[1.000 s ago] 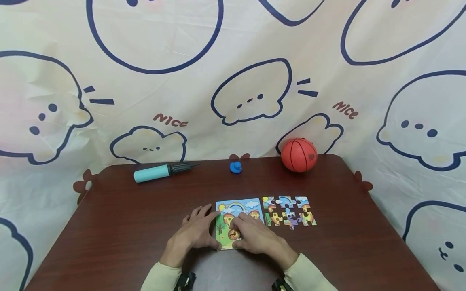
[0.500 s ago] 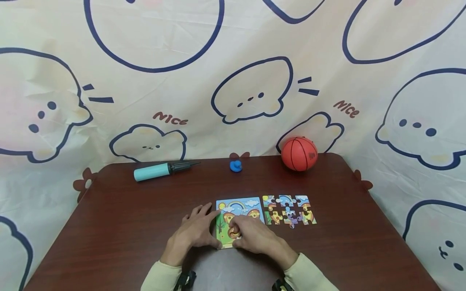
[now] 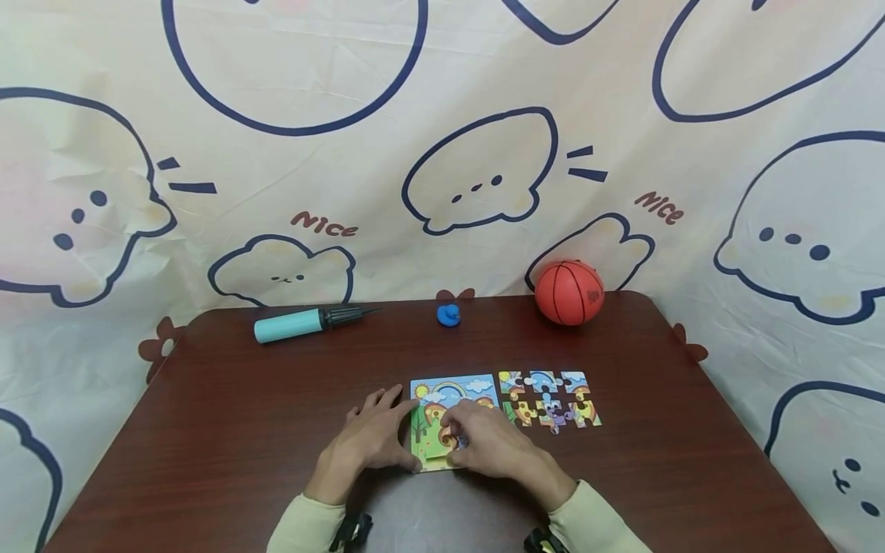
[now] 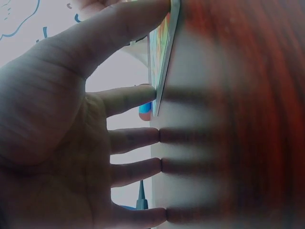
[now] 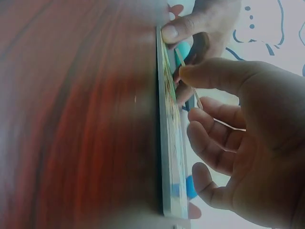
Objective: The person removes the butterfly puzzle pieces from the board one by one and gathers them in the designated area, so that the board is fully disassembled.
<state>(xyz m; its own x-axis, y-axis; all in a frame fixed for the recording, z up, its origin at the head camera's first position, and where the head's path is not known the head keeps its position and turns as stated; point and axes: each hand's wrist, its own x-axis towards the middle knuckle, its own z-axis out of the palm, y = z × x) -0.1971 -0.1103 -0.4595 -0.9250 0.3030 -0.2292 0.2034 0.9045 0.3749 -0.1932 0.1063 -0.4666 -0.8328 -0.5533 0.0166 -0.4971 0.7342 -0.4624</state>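
Note:
A square jigsaw puzzle (image 3: 477,385) with a rainbow and sun picture lies at the table's front middle. My left hand (image 3: 373,438) rests at its left side, fingers spread and fairly straight. Its thumb touches the lower left corner, and the fingertips of the others meet the table in the left wrist view. My right hand (image 3: 494,442) is over the lower right part. In the right wrist view it pinches a thin puzzle piece (image 5: 181,57), tilted above the board, between thumb and fingers. The hand hides much of that piece's picture. Several loose puzzle pieces (image 3: 542,382) lie in two rows right of the board.
At the back of the dark wooden table (image 3: 228,430) lies a light blue hand pump (image 3: 288,326) with a black nozzle. A small blue duck (image 3: 448,315) sits at the back middle. An orange basketball (image 3: 570,293) is at the back right, before a printed cloth.
My right hand has shifted slightly to the right, its fingers less tucked, and a piece is now seen pinched in it. My left hand stays in place.

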